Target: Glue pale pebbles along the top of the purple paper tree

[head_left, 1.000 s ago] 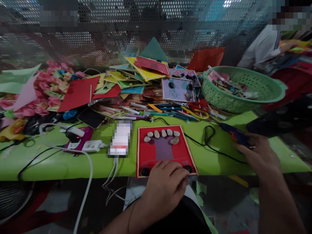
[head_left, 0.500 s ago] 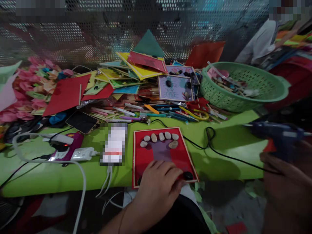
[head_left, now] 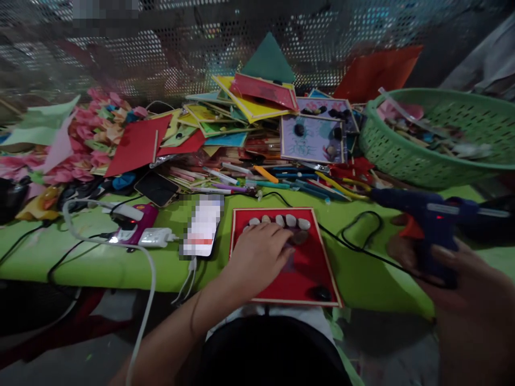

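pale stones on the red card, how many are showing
6. Five pale stones sit in a row near the top edge of the red card; one lies just below the row's right end, at the left hand's fingertips. The hand may hide more.

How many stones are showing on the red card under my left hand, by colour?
Pale stones in the top row: 5
Brownish stone below the row: 1
Black stone near the bottom edge: 1
Total: 7
The left hand may hide more.
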Demonstrator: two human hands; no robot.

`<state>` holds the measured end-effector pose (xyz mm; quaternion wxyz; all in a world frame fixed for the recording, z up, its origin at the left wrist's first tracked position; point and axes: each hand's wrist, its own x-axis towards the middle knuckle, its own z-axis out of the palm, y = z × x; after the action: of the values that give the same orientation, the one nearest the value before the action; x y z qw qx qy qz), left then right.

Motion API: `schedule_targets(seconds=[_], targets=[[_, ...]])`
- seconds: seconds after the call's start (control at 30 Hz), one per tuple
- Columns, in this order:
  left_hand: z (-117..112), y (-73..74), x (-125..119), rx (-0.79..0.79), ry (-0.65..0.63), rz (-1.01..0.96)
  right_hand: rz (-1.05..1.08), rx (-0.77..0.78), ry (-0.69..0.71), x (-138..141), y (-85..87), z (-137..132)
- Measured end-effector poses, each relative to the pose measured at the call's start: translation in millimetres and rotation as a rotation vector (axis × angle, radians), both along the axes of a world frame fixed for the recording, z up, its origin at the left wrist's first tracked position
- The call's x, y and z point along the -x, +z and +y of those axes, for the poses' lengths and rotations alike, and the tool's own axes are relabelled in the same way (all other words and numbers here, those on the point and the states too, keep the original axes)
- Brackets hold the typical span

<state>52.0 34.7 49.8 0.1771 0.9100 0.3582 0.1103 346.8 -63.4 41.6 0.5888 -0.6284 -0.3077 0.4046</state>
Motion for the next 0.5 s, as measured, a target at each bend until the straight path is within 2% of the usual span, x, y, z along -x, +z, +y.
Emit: schedule_targets(seconds=[0.1,0.23,0.33,0.5], targets=[[4,-4.7,-10,-0.011,0.014,0.044,0.107,-0.023,0.041,-2,-3.3,12],[6,-9.3,-19,-0.050,0.022,0.074,0.133,0.012,0.100,-5,-11.9,14],[6,-11.6,-23,-0.097,0.029,0.090,0.081,0.047,0.153,-5,-14.6,11],[7,-13.2,-28,-0.154,0.004,0.100,-0.024,0.008,0.173,-1,-12.3,8]])
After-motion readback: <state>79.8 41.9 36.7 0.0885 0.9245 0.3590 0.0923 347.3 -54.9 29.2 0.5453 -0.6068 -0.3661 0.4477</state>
